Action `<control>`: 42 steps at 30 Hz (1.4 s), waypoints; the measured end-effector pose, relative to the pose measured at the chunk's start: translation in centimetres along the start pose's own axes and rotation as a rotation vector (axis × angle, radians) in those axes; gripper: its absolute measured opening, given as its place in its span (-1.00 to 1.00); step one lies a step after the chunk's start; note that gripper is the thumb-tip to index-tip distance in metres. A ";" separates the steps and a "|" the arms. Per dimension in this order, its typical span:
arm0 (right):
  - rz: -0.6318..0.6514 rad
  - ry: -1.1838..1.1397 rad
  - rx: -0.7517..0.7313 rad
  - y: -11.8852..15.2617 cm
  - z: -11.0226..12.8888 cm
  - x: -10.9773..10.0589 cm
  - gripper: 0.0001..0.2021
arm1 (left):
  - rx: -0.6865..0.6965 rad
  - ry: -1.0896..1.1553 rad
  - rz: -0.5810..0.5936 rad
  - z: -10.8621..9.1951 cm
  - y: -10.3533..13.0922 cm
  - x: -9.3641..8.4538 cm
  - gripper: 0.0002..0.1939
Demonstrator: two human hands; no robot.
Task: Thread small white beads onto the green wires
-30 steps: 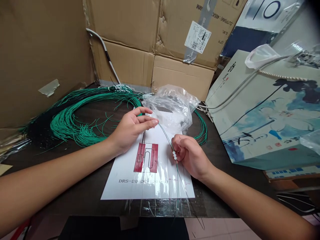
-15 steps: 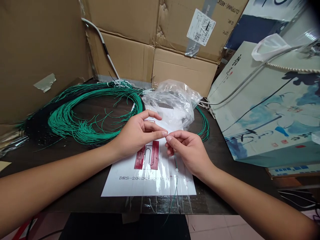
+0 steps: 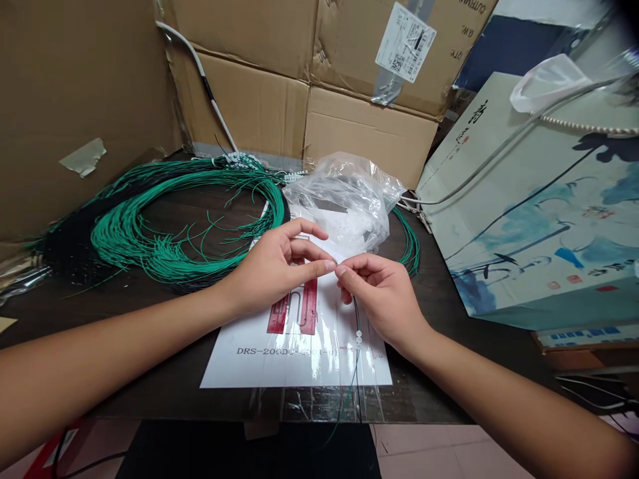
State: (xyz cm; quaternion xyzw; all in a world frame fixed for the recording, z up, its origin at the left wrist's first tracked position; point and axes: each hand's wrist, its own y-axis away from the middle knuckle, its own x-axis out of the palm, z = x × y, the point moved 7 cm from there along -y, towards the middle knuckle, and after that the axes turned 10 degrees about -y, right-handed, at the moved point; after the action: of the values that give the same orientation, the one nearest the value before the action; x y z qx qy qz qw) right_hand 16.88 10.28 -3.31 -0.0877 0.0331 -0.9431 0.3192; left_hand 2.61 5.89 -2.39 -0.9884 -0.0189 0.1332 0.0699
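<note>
My left hand (image 3: 284,259) pinches with thumb and forefinger, its tips touching those of my right hand (image 3: 377,283). What sits between the left fingertips is too small to make out. My right hand is closed on a pair of thin green and black wires (image 3: 357,372), which hang below it past the table's front edge. Small white round pieces (image 3: 359,338) are on these wires just under the hand. Beneath both hands lies a printed white sheet (image 3: 234,369) with a red-and-white picture, covered in clear glossy film.
A large coil of green and black wires (image 3: 124,233) lies on the dark table (image 3: 439,372) at left. A crumpled clear plastic bag (image 3: 349,193) is behind my hands, with a smaller green coil (image 3: 409,246) beside it. Cardboard (image 3: 239,106) and a painted paper bag (image 3: 539,219) border the table.
The hanging wires and their white pieces have shifted slightly right. Both hands keep their fingertips together in nearly the same pose, and the view has tilted a little.
</note>
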 end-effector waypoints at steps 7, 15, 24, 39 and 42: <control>-0.072 -0.017 -0.115 0.6 1.0 -0.5 -0.78 | 0.236 -0.516 -0.067 -2.1 -1.1 -1.4 -0.80; 0.001 -0.098 -0.138 0.7 1.5 0.2 -0.74 | 0.246 -1.062 0.165 -1.3 -8.6 1.4 -0.62; 0.024 -0.162 -0.138 0.1 1.2 0.0 -0.75 | 0.011 -1.211 0.078 -0.6 -14.1 3.2 -0.71; -0.032 -0.219 -0.165 -0.6 0.9 -1.1 -0.73 | 0.094 -0.596 -0.082 -1.3 -5.5 0.0 -0.75; -0.067 -0.217 -0.155 -0.4 0.9 -1.3 -0.74 | 0.069 -0.367 -0.111 -0.3 -3.1 -0.9 -0.70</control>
State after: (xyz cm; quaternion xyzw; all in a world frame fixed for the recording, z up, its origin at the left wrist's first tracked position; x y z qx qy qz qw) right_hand 17.84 11.38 -2.61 -0.2147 0.0683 -0.9328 0.2813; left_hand 1.80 8.85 -1.40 -0.9420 -0.0814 0.3077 0.1064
